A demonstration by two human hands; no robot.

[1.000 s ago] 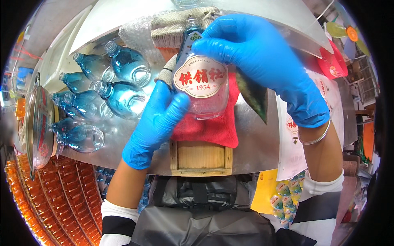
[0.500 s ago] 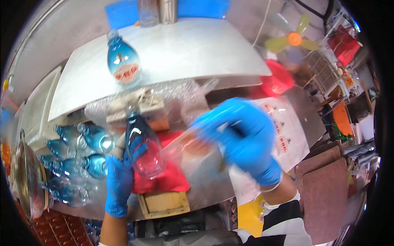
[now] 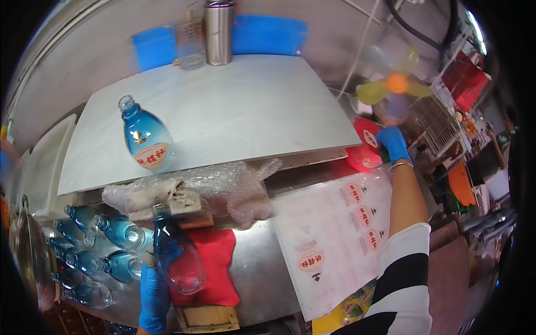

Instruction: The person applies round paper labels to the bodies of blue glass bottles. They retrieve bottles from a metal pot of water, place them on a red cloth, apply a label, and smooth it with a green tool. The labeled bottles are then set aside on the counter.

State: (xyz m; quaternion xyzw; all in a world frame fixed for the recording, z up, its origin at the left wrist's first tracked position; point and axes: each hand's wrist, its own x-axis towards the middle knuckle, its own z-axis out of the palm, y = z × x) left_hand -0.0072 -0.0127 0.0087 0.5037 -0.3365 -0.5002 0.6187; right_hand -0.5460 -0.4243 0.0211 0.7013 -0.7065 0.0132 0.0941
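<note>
My left hand (image 3: 153, 298), in a blue glove, grips a clear blue-tinted glass bottle (image 3: 177, 259), its fingers showing behind the glass. The bottle tilts over a red cloth pad (image 3: 219, 265), its neck toward a folded beige cloth (image 3: 177, 195). A small brownish thing at that hand is too hidden to name. At the far right my gloved right hand (image 3: 393, 144) is at a red basin (image 3: 360, 162); by its fingertips is a small printed label (image 3: 370, 138), which the fingers appear to pinch. A printed label sheet (image 3: 329, 240) lies on the metal table.
A finished-looking blue bottle (image 3: 146, 137) with a label stands on the white board (image 3: 240, 106). Several blue bottles (image 3: 120, 231) lie at the left. Bubble wrap (image 3: 223, 187) runs along the board's front edge. A wooden block (image 3: 207, 319), a steel flask (image 3: 219, 33) and a small fan (image 3: 397, 84) are around.
My right hand has moved from beside the bottle, where it held a blurred clear sheet, away to the red basin. The label sheet is now uncovered. My left hand keeps the bottle.
</note>
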